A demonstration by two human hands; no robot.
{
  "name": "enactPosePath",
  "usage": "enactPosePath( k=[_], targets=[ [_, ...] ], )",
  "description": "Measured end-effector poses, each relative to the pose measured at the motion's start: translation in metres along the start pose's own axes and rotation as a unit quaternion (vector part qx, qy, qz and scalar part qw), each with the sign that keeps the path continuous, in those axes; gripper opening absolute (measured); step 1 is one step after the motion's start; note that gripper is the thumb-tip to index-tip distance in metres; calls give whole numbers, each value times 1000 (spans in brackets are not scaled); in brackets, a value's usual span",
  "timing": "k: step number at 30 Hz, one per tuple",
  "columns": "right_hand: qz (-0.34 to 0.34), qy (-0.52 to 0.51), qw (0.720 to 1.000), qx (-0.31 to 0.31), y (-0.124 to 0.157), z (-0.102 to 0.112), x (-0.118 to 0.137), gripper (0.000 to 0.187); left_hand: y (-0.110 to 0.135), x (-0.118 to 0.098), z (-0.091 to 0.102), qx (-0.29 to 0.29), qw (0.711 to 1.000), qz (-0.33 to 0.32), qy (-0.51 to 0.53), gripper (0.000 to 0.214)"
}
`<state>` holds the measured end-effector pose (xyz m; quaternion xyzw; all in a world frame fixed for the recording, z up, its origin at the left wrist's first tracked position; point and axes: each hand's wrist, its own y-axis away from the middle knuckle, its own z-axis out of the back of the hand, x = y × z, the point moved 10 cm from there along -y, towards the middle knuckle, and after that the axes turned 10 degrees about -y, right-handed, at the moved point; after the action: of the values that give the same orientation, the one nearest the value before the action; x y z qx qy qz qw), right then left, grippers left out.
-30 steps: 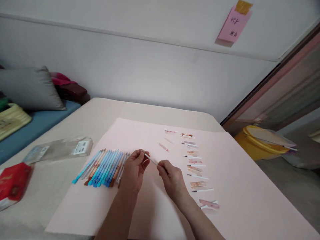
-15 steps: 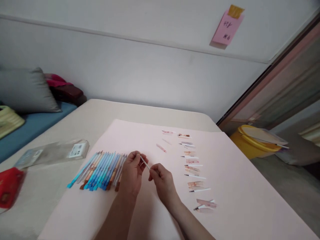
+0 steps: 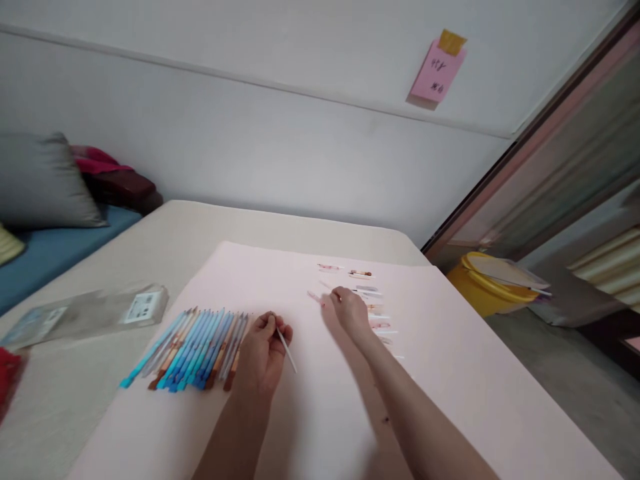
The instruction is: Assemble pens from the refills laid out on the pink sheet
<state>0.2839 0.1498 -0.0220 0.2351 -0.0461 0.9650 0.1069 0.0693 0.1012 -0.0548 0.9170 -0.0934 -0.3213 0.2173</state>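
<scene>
My left hand (image 3: 265, 350) pinches a thin white pen refill (image 3: 287, 351) near its upper end; the refill slants down to the right. My right hand (image 3: 350, 308) reaches over the pink sheet, fingertips pinched at the right end of a thin clear piece (image 3: 326, 285) lying there. A small pink patterned pen part (image 3: 315, 297) lies just left of those fingers. Beside my left hand is a row of blue, brown and grey pens (image 3: 200, 350). A column of pen parts and white refills (image 3: 381, 325) is partly hidden behind my right hand and forearm.
A pink sheet (image 3: 320, 427) covers much of the table (image 3: 200, 223). A clear plastic packet (image 3: 100, 313) and a red object (image 3: 9, 373) lie at left. More pen parts (image 3: 361, 273) lie toward the back. A yellow bin (image 3: 470, 287) stands beyond the right edge.
My right hand has let go of the refill and moved forward and right to the thin clear piece. My left hand keeps the refill, which now points more downward.
</scene>
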Motion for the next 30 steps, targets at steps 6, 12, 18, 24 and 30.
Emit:
enactPosePath(
  k=[6,12,18,24,30],
  targets=[
    [-19,1,999,34,-57,-29,-17,11,2,8,-5,16,999,30,-22,16],
    [-23,-114,993,30,-55,-26,-5,7,4,14,-6,19,997,43,-61,14],
    [-31,-326,943,58,22,-17,17,23,15,40,-20,88,981,64,-163,6],
    [-134,-757,638,54,81,-24,17,20,33,67,-30,138,954,87,-253,19],
    [-130,-740,659,49,83,-28,13,12,41,73,-29,138,946,94,-278,22]
  ],
)
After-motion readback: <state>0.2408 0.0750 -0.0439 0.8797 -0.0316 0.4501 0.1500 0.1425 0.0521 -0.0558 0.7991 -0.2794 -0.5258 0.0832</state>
